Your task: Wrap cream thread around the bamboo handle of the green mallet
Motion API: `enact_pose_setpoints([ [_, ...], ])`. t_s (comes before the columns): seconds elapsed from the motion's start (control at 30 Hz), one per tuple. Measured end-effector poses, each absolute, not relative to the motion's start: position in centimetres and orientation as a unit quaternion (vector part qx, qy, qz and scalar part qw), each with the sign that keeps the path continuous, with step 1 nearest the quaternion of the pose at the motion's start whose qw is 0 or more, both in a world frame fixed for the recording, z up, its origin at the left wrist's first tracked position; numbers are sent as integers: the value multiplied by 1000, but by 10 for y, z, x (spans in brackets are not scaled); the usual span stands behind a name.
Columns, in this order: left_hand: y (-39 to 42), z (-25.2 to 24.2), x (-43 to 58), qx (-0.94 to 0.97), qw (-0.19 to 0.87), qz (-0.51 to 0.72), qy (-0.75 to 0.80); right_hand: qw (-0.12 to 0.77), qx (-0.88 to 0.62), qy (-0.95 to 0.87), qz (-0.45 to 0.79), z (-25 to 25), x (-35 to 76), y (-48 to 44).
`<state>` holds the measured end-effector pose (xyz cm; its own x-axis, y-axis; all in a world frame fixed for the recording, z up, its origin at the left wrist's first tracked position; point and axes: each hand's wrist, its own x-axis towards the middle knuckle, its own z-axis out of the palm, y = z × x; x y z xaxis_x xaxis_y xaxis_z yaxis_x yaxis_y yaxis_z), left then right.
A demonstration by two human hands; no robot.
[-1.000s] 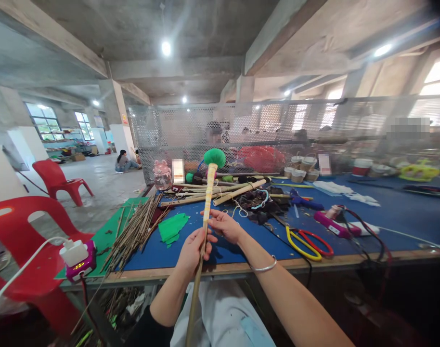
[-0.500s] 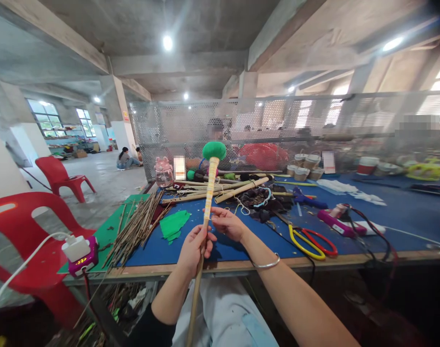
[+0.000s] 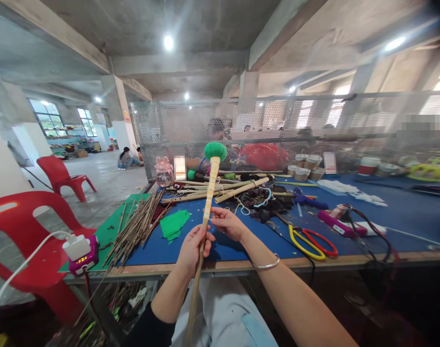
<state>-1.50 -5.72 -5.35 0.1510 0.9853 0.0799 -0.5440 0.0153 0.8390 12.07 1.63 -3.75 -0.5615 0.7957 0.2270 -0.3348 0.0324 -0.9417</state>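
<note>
Green-headed stick (image 3: 210,190) slants across the table's front edge (image 3: 144,269), shaft gripped by the left hand (image 3: 191,248); right hand (image 3: 228,224) at its yellow wrapping (image 3: 213,171), pinch unclear. Cups (image 3: 302,174), contents unclear, stand beyond.

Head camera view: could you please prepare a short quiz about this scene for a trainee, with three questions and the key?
1. Multiple choice: What colour is the round top of the held stick?
A. red
B. green
C. white

2. True or false: The left-hand grip is closed around the stick below its yellow-and-white wrapping.

3. Fill in the missing word: The scissors on the blue table have yellow and ____ handles.

Key: 1. B; 2. True; 3. red.
</note>
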Motion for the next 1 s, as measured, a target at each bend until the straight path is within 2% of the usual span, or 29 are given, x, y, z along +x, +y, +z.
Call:
enact_pose_setpoints([
  [0.23,-58,-51,-18,361,722,537,244,424,-199,-592,656,-40,122,19],
  [0.47,-59,-49,-10,375,662,580,290,433,-220,-570,663,-42,118,20],
  [0.77,-57,-51,-7,391,629,594,314,399,-192,-562,698,-35,118,11],
  [1.0,-55,-54,-3,409,600,605,327,390,-257,-595,654,-37,119,15],
])
